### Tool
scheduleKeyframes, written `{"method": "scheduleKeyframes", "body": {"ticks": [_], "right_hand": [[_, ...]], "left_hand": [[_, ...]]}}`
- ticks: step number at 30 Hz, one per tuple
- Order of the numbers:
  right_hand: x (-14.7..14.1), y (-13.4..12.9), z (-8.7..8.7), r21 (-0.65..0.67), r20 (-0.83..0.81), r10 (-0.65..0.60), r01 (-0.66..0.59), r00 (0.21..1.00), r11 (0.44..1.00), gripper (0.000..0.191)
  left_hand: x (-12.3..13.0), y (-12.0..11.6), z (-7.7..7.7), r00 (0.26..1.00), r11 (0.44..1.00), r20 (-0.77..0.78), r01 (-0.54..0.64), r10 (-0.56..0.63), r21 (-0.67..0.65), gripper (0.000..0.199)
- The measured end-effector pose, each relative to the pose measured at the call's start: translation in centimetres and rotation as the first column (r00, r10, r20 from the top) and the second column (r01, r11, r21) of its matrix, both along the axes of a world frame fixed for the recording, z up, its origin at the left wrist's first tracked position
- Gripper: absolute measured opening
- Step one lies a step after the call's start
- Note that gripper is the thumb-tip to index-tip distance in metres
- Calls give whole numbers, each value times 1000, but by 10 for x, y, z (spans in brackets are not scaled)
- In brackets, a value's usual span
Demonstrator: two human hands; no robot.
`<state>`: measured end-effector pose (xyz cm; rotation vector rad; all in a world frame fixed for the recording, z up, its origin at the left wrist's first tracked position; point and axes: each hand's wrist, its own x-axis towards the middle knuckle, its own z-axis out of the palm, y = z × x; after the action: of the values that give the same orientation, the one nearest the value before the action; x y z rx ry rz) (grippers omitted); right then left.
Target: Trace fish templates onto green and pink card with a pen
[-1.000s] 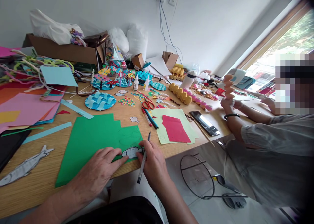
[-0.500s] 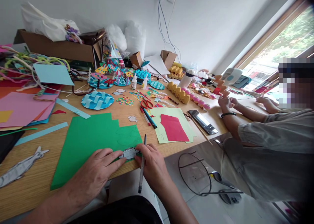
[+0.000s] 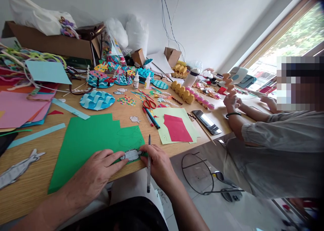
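Observation:
A small white paper fish cutout with dark drawn lines lies at the near edge of a green paper sheet. My left hand lies over the sheet with fingers stretched out, its fingertips pressing the left end of the cutout. At the cutout's right end, my right hand touches it with thumb and forefinger. A pen is held upright-slanted in that same hand, dark tip pointing away from me. Faint fish outlines show on the green sheet beyond the cutout. A larger paper fish rests to the left.
Red scissors, markers and pale green paper with a red piece lie right of centre. Behind are glue bottles and a blue woven disc. A co-worker's hands hold a wavy strip at right.
The camera view has shifted slightly, so the table appears moved a little left and up. Both hands stay at the fish cutout; the pen has tilted a bit more upright.

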<state>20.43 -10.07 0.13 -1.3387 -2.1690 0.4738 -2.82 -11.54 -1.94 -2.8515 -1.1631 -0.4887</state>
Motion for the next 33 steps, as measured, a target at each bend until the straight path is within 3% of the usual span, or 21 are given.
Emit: {"method": "scheduleKeyframes", "body": {"ticks": [8,15,20,27,33], "right_hand": [[-2,0,-1,23,21,-25,24,999,999,21],[3,0,-8,87,-58,-65,70,996,994,19],[11,1,-8,57,-120,-114,122,986,991,22],[11,6,1,37,-55,28,-26,998,999,23],[8,11,5,-2,20,72,-72,997,997,22]], "left_hand": [[-1,-2,-1,1000,1000,7,-3,3,-2,58],[-1,-2,-3,1000,1000,-1,-6,6,-10,61],[-1,-2,0,1000,1000,-12,-14,14,-20,65],[-2,0,2,1000,1000,-9,-2,2,-29,66],[0,3,0,1000,1000,0,8,-8,-13,59]]}}
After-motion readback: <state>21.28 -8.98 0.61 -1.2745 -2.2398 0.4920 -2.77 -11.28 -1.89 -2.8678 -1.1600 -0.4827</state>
